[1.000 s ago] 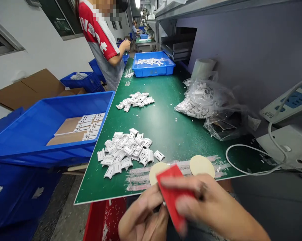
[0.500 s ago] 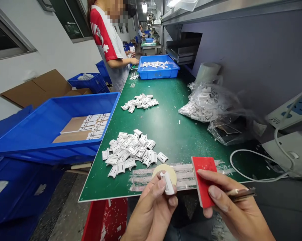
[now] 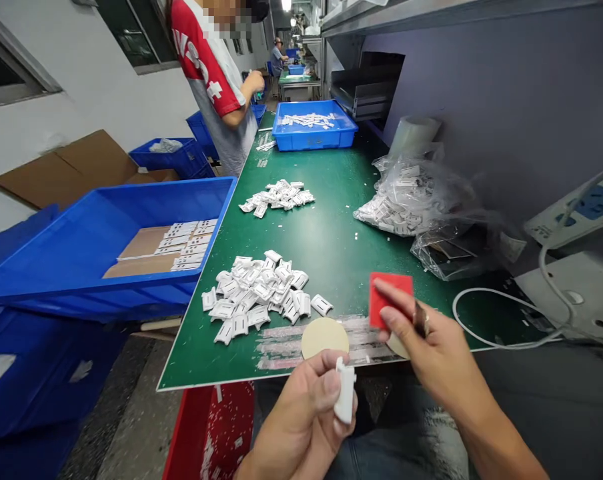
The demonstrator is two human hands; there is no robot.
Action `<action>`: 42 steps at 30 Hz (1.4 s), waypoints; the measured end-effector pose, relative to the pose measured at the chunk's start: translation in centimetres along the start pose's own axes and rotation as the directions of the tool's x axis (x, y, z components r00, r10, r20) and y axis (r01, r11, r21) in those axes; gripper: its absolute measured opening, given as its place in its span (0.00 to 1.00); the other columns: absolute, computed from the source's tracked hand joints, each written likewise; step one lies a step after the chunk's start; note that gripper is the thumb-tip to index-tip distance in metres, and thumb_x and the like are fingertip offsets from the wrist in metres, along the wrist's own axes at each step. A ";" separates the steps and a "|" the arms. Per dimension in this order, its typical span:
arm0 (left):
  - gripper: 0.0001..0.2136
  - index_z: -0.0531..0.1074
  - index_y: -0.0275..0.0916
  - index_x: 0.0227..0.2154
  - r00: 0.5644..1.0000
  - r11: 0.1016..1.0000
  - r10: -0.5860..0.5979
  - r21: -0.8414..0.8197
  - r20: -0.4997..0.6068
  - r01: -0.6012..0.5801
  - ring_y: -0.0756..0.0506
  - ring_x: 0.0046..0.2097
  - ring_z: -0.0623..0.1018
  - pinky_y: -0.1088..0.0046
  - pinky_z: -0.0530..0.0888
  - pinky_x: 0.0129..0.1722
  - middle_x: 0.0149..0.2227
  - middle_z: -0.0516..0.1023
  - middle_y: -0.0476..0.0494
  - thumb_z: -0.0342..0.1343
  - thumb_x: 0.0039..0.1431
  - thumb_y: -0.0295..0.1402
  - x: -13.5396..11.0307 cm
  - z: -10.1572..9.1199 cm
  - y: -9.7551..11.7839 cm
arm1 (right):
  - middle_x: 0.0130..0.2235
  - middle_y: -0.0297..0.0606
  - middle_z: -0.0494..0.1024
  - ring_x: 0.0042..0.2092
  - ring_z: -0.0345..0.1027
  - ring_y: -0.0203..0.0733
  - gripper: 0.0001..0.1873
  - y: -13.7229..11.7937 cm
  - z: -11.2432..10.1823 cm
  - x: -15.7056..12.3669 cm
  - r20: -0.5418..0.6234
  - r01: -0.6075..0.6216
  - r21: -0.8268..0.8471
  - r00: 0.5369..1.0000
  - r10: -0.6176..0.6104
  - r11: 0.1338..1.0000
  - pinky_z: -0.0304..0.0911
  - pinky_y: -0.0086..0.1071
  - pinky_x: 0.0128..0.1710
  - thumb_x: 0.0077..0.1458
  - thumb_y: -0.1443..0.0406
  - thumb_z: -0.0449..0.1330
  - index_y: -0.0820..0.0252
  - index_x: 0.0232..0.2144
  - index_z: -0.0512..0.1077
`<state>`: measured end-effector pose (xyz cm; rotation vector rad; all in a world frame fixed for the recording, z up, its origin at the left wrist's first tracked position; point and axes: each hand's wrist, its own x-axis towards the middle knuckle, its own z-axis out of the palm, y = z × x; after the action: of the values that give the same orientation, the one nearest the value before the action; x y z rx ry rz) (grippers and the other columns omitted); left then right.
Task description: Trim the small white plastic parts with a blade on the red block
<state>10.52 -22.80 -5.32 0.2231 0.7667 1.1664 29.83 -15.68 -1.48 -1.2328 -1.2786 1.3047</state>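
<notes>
My left hand [image 3: 306,417] is closed on a small white plastic part [image 3: 345,399], held upright just off the near edge of the green table [image 3: 331,233]. My right hand [image 3: 426,343] pinches a red card [image 3: 387,299] over the table's near edge and also grips a thin dark tool [image 3: 420,319]. A tan round pad [image 3: 324,337] lies on the mat between my hands; a second pad [image 3: 395,345] is mostly hidden under my right hand. A heap of white plastic parts [image 3: 259,293] lies just left of the pads.
A second heap of white parts [image 3: 277,196] lies farther back. Clear bags of parts [image 3: 414,200] sit at right, by a cable [image 3: 486,313] and power strip [image 3: 576,213]. Blue bins: one at left [image 3: 106,247], one at the far end [image 3: 314,127]. A co-worker [image 3: 216,73] stands at the far left.
My right hand moved the red card forward over the table, covering the right pad. My left hand lowered slightly and turned the white part upright.
</notes>
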 end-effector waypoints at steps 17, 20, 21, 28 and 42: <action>0.20 0.73 0.44 0.36 0.193 -0.208 0.869 0.691 0.455 -0.693 0.37 0.40 0.92 0.64 0.91 0.42 0.39 0.92 0.50 0.71 0.51 0.14 0.3 -1.4 -0.1 | 0.28 0.34 0.85 0.28 0.77 0.42 0.22 0.5 1.8 -1.4 0.030 0.000 0.189 1.000 -0.005 0.982 0.74 0.33 0.32 0.63 0.48 0.72 0.43 0.56 0.87; 0.18 0.71 0.44 0.38 0.252 -0.136 0.871 0.700 0.422 -0.701 0.39 0.39 0.92 0.66 0.90 0.43 0.37 0.92 0.50 0.68 0.55 0.14 0.3 -1.2 -0.3 | 0.25 0.35 0.85 0.26 0.78 0.44 0.20 0.0 2.2 -0.9 0.231 -0.058 0.143 0.973 0.024 0.988 0.75 0.35 0.32 0.62 0.52 0.74 0.49 0.53 0.88; 0.18 0.70 0.44 0.38 0.265 -0.113 0.878 0.710 0.399 -0.695 0.39 0.39 0.92 0.66 0.90 0.43 0.37 0.92 0.50 0.68 0.56 0.14 0.3 -1.2 -0.3 | 0.24 0.35 0.84 0.26 0.77 0.43 0.19 0.0 2.2 -0.9 0.187 -0.055 0.126 0.982 0.031 0.990 0.75 0.35 0.31 0.61 0.51 0.74 0.51 0.50 0.89; 0.18 0.68 0.44 0.37 0.283 -0.069 0.894 0.730 0.348 -0.680 0.40 0.36 0.91 0.71 0.89 0.41 0.36 0.91 0.50 0.68 0.56 0.15 0.1 -0.7 -0.6 | 0.26 0.36 0.85 0.27 0.78 0.42 0.21 -0.1 2.8 -0.3 0.032 0.002 0.124 0.999 -0.006 0.992 0.75 0.33 0.29 0.54 0.53 0.79 0.54 0.48 0.90; 0.18 0.72 0.44 0.36 0.222 -0.083 0.919 0.711 0.325 -0.698 0.42 0.39 0.92 0.70 0.89 0.46 0.37 0.91 0.52 0.68 0.55 0.13 -0.5 -0.6 -0.7 | 0.24 0.32 0.81 0.25 0.72 0.34 0.17 0.0 2.9 0.5 -0.090 -0.022 0.187 0.995 0.039 0.982 0.70 0.26 0.26 0.59 0.52 0.76 0.51 0.47 0.90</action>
<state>10.63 -23.63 -5.93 1.5609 1.4708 2.0456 26.93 -15.48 -1.66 -1.1711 -1.0507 1.3404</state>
